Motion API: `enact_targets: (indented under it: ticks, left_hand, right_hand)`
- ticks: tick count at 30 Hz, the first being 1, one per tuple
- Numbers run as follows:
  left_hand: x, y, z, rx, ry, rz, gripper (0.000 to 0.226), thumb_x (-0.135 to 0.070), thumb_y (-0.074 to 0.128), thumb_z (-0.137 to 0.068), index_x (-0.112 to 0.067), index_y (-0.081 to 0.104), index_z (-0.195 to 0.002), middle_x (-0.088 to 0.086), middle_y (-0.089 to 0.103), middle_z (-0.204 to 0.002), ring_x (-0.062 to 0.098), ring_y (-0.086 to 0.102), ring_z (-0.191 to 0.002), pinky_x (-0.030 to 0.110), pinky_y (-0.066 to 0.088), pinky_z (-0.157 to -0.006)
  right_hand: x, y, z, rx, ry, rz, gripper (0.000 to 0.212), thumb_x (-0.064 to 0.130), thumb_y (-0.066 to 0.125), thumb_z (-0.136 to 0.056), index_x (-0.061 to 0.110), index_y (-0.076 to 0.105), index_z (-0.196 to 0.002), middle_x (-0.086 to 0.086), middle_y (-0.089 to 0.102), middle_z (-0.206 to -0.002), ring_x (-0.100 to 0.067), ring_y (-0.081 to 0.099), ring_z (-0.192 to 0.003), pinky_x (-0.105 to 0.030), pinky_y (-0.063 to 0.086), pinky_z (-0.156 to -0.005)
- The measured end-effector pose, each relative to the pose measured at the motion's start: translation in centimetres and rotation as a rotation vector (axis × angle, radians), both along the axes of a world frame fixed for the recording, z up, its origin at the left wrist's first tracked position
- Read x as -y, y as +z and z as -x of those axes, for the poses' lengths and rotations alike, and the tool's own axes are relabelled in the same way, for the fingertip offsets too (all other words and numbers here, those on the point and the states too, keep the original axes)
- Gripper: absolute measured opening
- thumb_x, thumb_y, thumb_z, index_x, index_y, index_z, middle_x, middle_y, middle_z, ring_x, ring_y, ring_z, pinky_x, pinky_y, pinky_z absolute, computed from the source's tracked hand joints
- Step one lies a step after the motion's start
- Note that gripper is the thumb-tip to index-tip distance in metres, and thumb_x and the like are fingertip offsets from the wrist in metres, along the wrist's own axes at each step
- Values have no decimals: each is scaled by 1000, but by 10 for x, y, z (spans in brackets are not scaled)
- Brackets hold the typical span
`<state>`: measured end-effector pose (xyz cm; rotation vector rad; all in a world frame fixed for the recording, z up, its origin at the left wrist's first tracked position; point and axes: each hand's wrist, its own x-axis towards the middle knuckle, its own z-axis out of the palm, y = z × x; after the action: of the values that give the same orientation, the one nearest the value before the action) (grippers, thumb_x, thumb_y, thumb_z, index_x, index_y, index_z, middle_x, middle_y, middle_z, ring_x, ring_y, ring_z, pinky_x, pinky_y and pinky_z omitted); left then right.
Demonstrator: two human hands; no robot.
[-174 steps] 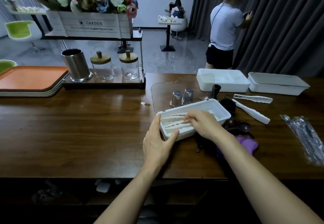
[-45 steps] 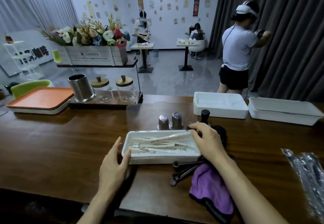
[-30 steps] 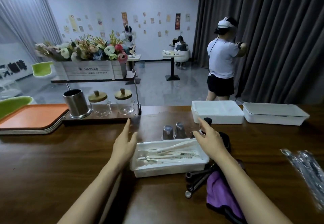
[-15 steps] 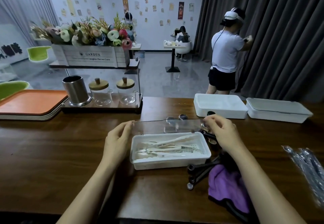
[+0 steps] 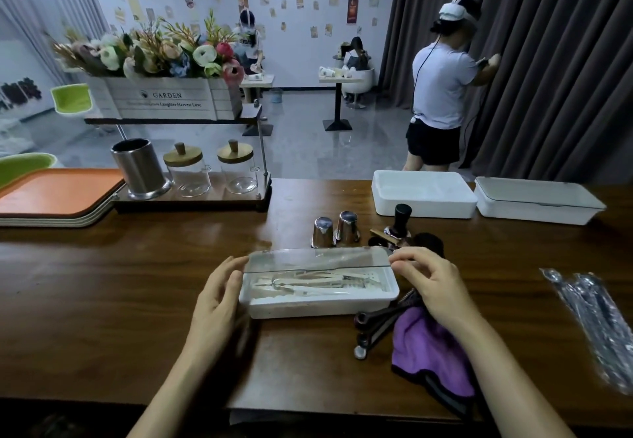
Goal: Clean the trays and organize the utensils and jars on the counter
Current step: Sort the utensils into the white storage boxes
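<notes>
Head view: white box (image 5: 322, 305) of pale utensils (image 5: 308, 283) sitting on the worktop (image 5: 102, 300). Left hand (image 5: 215, 304) and right hand (image 5: 435, 283) are pinching the clear lid (image 5: 315, 259) by its ends, holding it tilted over the box's far edge.
</notes>
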<state>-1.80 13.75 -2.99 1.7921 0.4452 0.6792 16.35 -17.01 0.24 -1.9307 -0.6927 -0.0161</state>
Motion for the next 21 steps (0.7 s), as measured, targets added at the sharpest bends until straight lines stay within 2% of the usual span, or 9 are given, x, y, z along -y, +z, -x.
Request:
enact_targets:
  ticks: [3, 9, 11, 14, 16, 18, 21]
  left_hand:
    - [3, -10, 8, -46, -28, 43, 41, -59, 44, -101, -42, 60, -135, -13, 59, -142, 16, 50, -139, 56, 40, -115]
    - [13, -17, 16, -64, -36, 77, 37, -48, 41, -106, -43, 57, -138, -15, 61, -140, 14, 55, -132, 54, 43, -113]
    - [15, -21, 19, -62, -53, 113, 37, -54, 42, -105, -46, 55, -139, -11, 62, -139, 17, 59, -129, 55, 45, -111]
    - [15, -28, 22, -61, -78, 153, 49, -67, 45, -97, -49, 52, -142, -11, 60, -142, 18, 56, -133, 55, 43, -112]
    - [14, -31, 23, -65, -94, 167, 48, -66, 47, -98, -48, 53, -142, -12, 59, -144, 17, 54, -136, 53, 41, -114]
    - [15, -32, 24, -48, -81, 174, 38, -55, 47, -104, -44, 57, -139, -12, 63, -139, 13, 56, -133, 51, 43, -113]
    - [16, -27, 22, -55, -38, 80, 33, -44, 51, -101, -42, 62, -132, -13, 70, -124, 5, 62, -120, 42, 50, -105]
  right_hand:
    - [5, -8, 7, 99, -23, -19, 20, 42, 66, -87, 30, 77, -98, 19, 72, -105, -8, 69, -96, -24, 54, -84]
    - [13, -19, 20, 203, -76, 54, 31, 48, 63, -86, 30, 79, -105, 22, 70, -114, 10, 60, -113, -12, 47, -95]
    - [14, -23, 24, 203, -96, 91, 31, 50, 62, -86, 32, 78, -107, 21, 69, -118, 13, 58, -115, -9, 45, -96]
    - [15, -28, 30, 185, -121, 135, 35, 53, 59, -86, 36, 75, -111, 23, 65, -123, 19, 53, -114, -3, 40, -95]
    - [14, -30, 34, 179, -134, 169, 36, 53, 58, -85, 36, 74, -113, 25, 61, -125, 23, 49, -113, -1, 36, -96]
    - [13, -32, 38, 183, -145, 219, 33, 48, 63, -87, 33, 74, -115, 25, 59, -128, 17, 49, -116, -7, 37, -98]
    - [9, -34, 41, 197, -163, 259, 24, 40, 69, -89, 32, 75, -111, 21, 59, -130, 7, 50, -117, -21, 42, -101]
